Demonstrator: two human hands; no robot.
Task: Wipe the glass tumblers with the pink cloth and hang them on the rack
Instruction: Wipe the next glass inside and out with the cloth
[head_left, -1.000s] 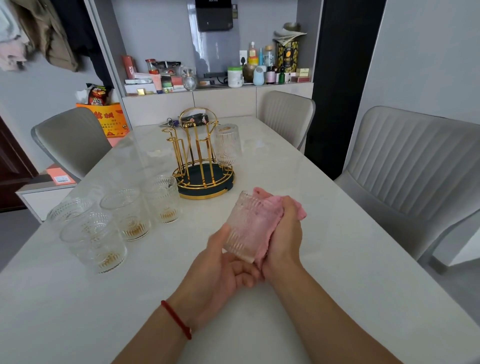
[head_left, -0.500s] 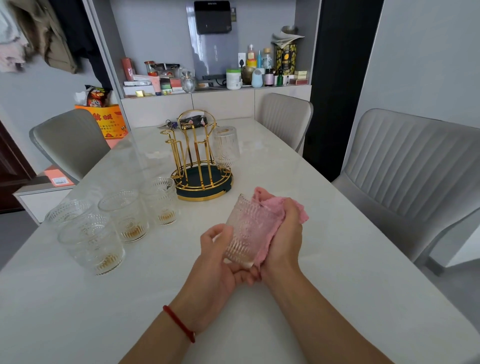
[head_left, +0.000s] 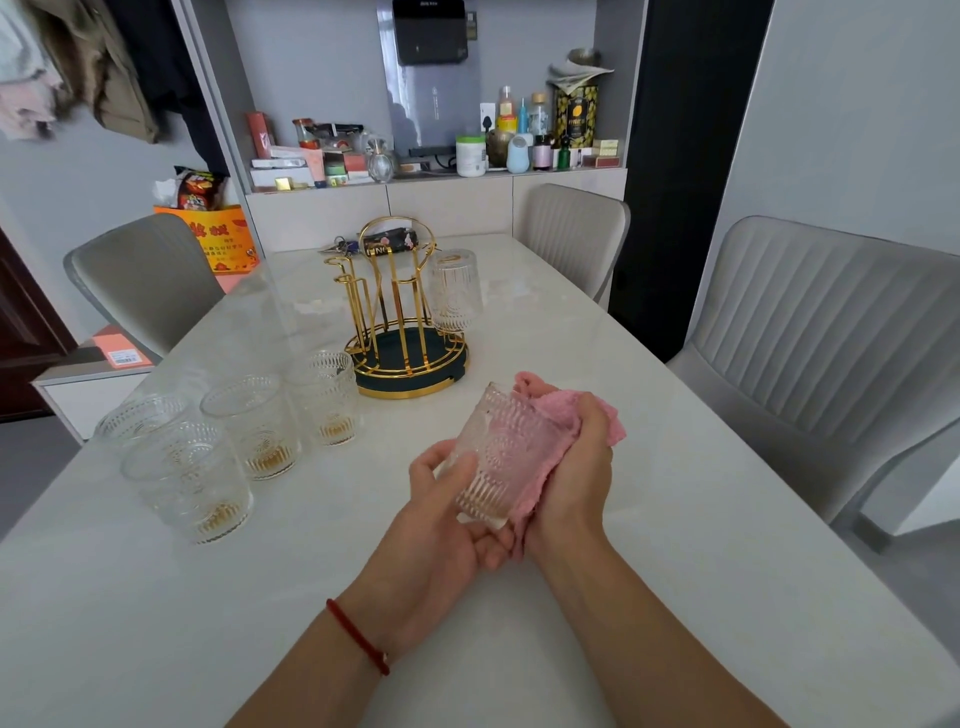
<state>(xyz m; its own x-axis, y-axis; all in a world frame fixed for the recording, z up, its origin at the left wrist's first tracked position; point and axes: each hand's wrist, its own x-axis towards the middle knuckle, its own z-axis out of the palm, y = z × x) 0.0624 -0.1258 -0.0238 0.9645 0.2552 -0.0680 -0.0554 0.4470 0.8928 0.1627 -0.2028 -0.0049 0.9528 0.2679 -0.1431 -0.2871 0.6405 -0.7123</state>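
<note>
A: Status of the tumbler in hand (head_left: 501, 457)?

B: It is held above the table (head_left: 675, 519), at about 5 o'clock from the rack (head_left: 408, 332) as seen from the person's seat. The left hand (head_left: 447, 525) cups its base, fingers curled under the foot and thumb lying up the near wall. The right hand (head_left: 574, 467) is curled round the pink cloth (head_left: 550, 441) and presses it to the tumbler's far side; part of the cloth appears tucked over the rim, though how far inside cannot be told.

A: Orientation?

B: Tilted. The long axis runs from base at roughly 6 o'clock to mouth at roughly 12 o'clock, so the mouth leans toward the rack.

A: What does the next move depend on?

B: In my judgement, on that axis. One tumbler (head_left: 456, 291) already hangs mouth-down on the peg at the rack's 3 o'clock side. The held one must be inverted before hanging, so its mouth has to swing down. The left hand has the base grip and would likely carry it; the bare pegs (head_left: 358, 296) stand on the rack's 9 to 12 o'clock side.

A: Remaining stock?

B: Four tumblers (head_left: 249, 431) stand upright at about 9 o'clock from the hands, well apart from them, not yet hung.
</note>
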